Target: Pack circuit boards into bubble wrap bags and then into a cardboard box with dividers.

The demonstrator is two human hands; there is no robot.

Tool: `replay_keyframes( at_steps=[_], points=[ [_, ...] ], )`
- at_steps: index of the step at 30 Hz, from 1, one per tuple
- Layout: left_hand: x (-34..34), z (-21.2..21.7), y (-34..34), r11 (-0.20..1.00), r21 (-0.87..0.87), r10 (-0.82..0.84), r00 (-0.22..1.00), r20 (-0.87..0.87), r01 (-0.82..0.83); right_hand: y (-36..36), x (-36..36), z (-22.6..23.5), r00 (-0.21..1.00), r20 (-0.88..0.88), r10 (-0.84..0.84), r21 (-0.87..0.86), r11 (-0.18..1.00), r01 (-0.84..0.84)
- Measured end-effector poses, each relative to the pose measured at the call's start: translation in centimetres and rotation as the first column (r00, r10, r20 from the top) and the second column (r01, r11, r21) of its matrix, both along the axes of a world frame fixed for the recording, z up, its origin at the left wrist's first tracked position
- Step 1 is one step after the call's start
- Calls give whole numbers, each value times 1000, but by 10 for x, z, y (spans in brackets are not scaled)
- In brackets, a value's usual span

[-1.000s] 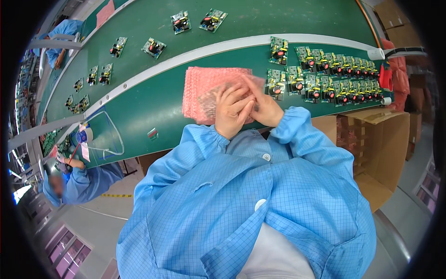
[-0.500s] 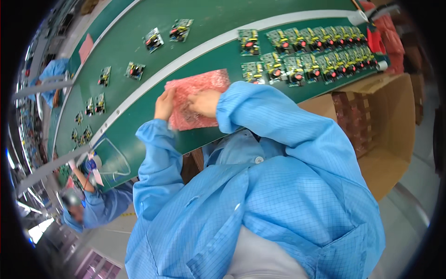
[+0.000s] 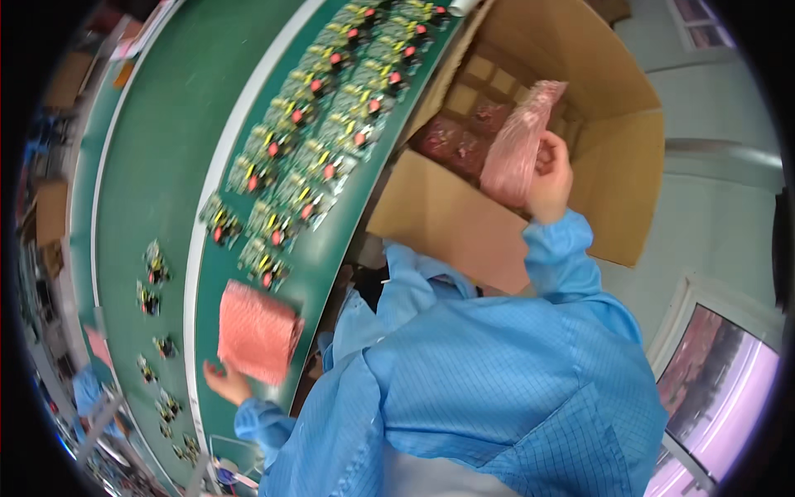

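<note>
Head view: both hands were folding one pink bubble bag on the green bench; now the right hand (image 3: 553,176) pinches a pink bag (image 3: 517,141) over the cardboard box (image 3: 613,124), right. The left hand (image 3: 225,383), spread, touches a second pink pouch (image 3: 257,331) on the near left.

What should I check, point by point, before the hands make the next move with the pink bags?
1. Right hand grips a pink bag: ok.
2. That bag is over the open cardboard box: ok.
3. Free slot under the bag between the dividers: cannot tell, pink bags already lie inside.
4. Left hand is at the stack of pink bags on the green bench: ok.
5. Left hand has a firm grip on the stack: cannot tell, blurred.
6. Circuit boards sit apart from the stack: ok.
</note>
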State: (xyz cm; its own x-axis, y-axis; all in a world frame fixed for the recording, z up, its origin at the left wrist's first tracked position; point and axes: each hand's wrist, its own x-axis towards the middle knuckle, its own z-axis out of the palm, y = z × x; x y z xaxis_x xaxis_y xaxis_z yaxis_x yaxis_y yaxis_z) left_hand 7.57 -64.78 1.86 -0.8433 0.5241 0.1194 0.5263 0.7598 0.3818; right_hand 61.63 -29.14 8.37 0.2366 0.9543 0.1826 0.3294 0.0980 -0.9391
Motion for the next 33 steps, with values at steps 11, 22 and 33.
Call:
replay_keyframes(
  at_steps=[11, 22, 33],
  points=[
    [-233, -60, 202, 792, -609, -106, 978, -178, -25, 218, 78, -250, 444, 779, 443, -508, 861, 33],
    [-233, -59, 220, 713, -695, -44, 995, 87, 92, 282, -6, -234, 506, 234, 830, -844, 432, -318],
    [-130, 10, 189, 990, 116, 88, 990, -110, -75, 35, 10, -102, 735, 290, 613, -415, 772, -481]
  ],
)
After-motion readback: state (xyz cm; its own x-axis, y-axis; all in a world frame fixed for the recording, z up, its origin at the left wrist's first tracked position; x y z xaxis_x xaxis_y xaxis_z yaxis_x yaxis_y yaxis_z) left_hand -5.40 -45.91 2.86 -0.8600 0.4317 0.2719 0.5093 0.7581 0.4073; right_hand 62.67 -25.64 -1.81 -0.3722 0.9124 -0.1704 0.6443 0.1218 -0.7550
